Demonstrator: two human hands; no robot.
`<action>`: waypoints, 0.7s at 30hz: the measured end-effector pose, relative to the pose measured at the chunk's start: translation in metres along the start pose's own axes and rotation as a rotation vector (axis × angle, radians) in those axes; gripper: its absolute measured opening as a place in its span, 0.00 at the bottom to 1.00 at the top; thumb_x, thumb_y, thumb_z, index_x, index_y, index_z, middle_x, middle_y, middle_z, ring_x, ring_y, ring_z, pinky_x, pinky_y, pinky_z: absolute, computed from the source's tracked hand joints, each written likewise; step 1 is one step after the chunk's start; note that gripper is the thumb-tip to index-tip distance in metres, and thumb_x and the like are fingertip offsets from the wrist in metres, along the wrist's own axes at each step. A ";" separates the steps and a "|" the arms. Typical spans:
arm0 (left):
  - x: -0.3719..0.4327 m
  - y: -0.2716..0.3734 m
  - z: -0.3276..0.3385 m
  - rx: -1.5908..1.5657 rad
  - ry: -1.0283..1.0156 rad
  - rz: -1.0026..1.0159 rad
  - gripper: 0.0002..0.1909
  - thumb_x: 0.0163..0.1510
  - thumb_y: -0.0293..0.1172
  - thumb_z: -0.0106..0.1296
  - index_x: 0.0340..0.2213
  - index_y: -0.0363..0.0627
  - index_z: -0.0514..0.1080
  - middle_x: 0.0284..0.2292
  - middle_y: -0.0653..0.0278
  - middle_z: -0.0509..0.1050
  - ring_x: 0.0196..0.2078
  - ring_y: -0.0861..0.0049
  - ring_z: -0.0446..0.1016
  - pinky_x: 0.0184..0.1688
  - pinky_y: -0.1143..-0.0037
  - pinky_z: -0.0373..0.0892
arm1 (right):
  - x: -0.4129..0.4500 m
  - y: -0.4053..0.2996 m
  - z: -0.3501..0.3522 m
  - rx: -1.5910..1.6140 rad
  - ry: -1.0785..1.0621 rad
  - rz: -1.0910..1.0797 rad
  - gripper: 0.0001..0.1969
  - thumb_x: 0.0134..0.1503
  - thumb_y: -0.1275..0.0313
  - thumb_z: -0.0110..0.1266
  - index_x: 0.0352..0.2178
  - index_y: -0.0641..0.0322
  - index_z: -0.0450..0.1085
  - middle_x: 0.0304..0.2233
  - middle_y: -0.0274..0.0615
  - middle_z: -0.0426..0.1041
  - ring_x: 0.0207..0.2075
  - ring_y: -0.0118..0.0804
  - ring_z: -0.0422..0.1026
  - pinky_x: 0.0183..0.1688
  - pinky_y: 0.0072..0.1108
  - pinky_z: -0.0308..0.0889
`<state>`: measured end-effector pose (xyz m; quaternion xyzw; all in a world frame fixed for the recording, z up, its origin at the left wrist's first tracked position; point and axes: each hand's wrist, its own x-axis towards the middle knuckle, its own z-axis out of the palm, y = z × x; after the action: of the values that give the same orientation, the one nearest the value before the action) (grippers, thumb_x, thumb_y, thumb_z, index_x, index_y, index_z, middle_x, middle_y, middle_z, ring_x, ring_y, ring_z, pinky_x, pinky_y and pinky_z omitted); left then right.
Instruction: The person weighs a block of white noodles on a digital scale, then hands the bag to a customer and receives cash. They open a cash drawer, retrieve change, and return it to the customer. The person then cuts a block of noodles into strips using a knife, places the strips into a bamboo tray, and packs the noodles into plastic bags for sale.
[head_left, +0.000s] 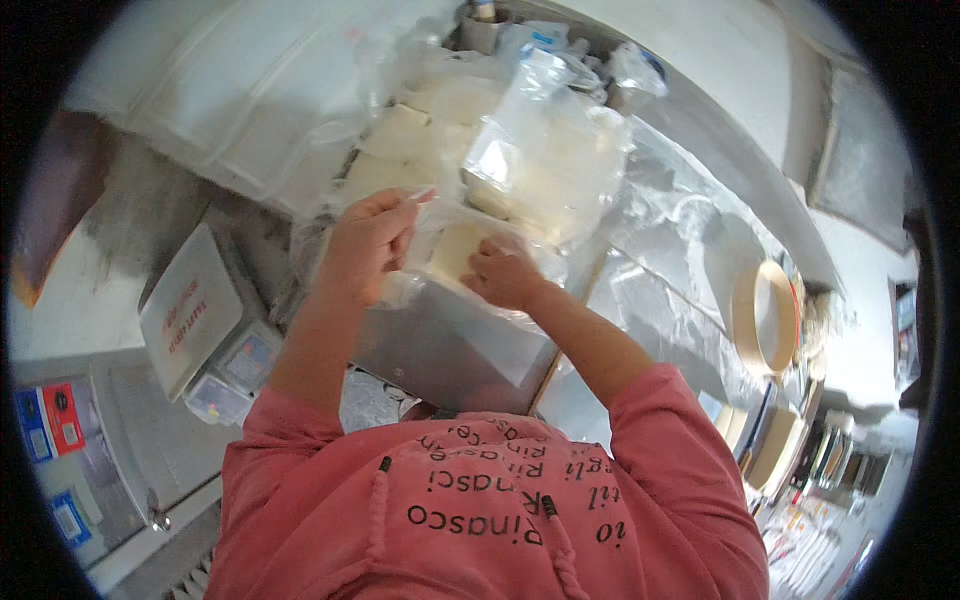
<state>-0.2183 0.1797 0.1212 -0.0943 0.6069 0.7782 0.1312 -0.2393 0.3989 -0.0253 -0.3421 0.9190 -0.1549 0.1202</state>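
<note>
My left hand pinches the edge of a clear plastic bag between thumb and fingers. A pale, flat, squarish piece lies in or under the plastic; the film makes it hard to tell which. My right hand rests against that piece with its fingers curled, partly behind plastic and slightly blurred; whether it grips anything does not show. Just beyond my hands lie several plastic bags of similar pale pieces. Under my hands is a grey metallic surface.
Clear plastic sheeting covers the surface at right, near a round wooden hoop. At left stand a white lid with red writing and small plastic boxes. A cup stands at the far edge.
</note>
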 end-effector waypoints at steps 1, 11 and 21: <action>-0.001 -0.002 -0.003 0.019 -0.073 0.037 0.11 0.56 0.34 0.47 0.37 0.41 0.72 0.14 0.78 0.58 0.12 0.92 0.48 0.15 0.85 0.45 | -0.006 -0.008 0.000 -0.047 -0.064 0.039 0.19 0.57 0.53 0.42 0.35 0.57 0.71 0.43 0.47 0.67 0.49 0.47 0.63 0.54 0.44 0.53; -0.071 -0.049 0.092 0.860 0.297 0.920 0.22 0.55 0.35 0.50 0.48 0.37 0.62 0.49 0.52 0.64 0.51 0.69 0.62 0.50 0.69 0.60 | -0.182 -0.002 -0.057 0.240 0.520 -0.199 0.13 0.51 0.70 0.55 0.40 0.58 0.71 0.38 0.44 0.74 0.38 0.45 0.72 0.40 0.30 0.68; -0.193 -0.248 0.388 0.390 -1.117 -0.461 0.20 0.53 0.35 0.51 0.46 0.38 0.68 0.36 0.64 0.73 0.38 0.78 0.71 0.42 0.79 0.67 | -0.545 0.215 -0.080 0.328 0.092 1.025 0.26 0.57 0.46 0.39 0.35 0.56 0.74 0.36 0.49 0.75 0.42 0.52 0.71 0.46 0.35 0.64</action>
<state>0.0488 0.5948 0.0474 0.2233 0.5418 0.5369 0.6069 0.0093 0.9326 0.0321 0.1807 0.9361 -0.2327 0.1920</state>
